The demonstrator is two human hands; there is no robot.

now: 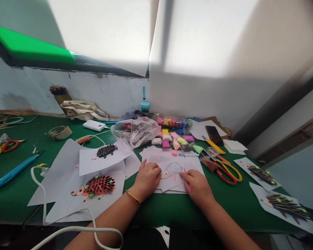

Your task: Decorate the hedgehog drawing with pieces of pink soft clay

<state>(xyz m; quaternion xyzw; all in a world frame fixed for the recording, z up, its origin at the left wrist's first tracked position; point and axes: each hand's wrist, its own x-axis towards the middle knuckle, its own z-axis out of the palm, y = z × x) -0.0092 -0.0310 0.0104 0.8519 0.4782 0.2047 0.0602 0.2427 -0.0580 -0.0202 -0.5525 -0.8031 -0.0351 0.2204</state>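
A white sheet with a hedgehog drawing (173,168) lies on other papers between my hands. Its face is filled in peach, and a small peach piece (175,177) sits below the body. My left hand (147,177) rests on the sheet's left side, fingers curled near the snout; whether it holds anything is hidden. At the right side, my right hand (197,184) is closed around a thin pink tool (190,188), its fingertips by the drawing's rear. A lump of peach clay (174,152) and a white pen (191,154) lie above the drawing.
Colored clay packets (166,136) and a plastic bag (136,131) stand behind the papers. Red-yellow scissors (228,172) and a phone (214,134) lie right. Finished hedgehog pictures (100,187) lie on both sides. A blue cutter (14,172) and white cable (43,194) are left.
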